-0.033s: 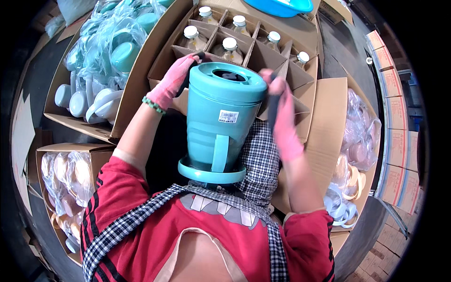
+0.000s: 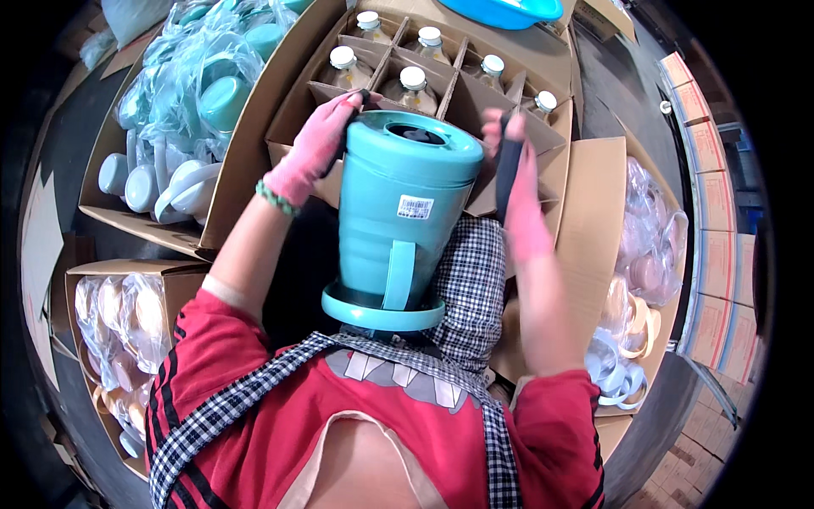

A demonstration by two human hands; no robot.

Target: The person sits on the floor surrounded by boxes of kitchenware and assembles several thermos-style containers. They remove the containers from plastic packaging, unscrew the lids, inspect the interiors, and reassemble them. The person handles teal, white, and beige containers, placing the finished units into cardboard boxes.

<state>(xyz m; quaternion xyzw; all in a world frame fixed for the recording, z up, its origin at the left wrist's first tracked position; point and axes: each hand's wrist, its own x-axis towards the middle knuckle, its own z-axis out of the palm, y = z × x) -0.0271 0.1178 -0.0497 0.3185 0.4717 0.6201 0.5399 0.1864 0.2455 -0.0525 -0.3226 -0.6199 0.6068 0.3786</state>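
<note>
A teal thermos jug body (image 2: 381, 225) stands in front of my lap, with a white barcode label on its side. Its round top piece (image 2: 415, 144) has a central hole with something dark inside. Lower down are a strap-like handle (image 2: 398, 276) and a wide teal ring (image 2: 383, 316). My left hand (image 2: 315, 146), in a pink and black glove, lies against the left of the top piece with fingers stretched out; its palm is mostly hidden. My right hand (image 2: 519, 174), gloved alike, is off the right side, fingers apart and nothing in it.
Beyond the jug, a divided carton (image 2: 547, 182) holds several white-capped bottles (image 2: 413, 81). Bagged teal parts (image 2: 225, 102) fill a carton at far left. More cartons with wrapped parts (image 2: 140, 314) stand near left and at right (image 2: 649, 246). A blue basin (image 2: 509, 12) sits at the back.
My right hand has moved off the jug's top piece, outward to the right, and its fingers have spread. The left hand has shifted slightly; the jug stays in nearly the same place.
</note>
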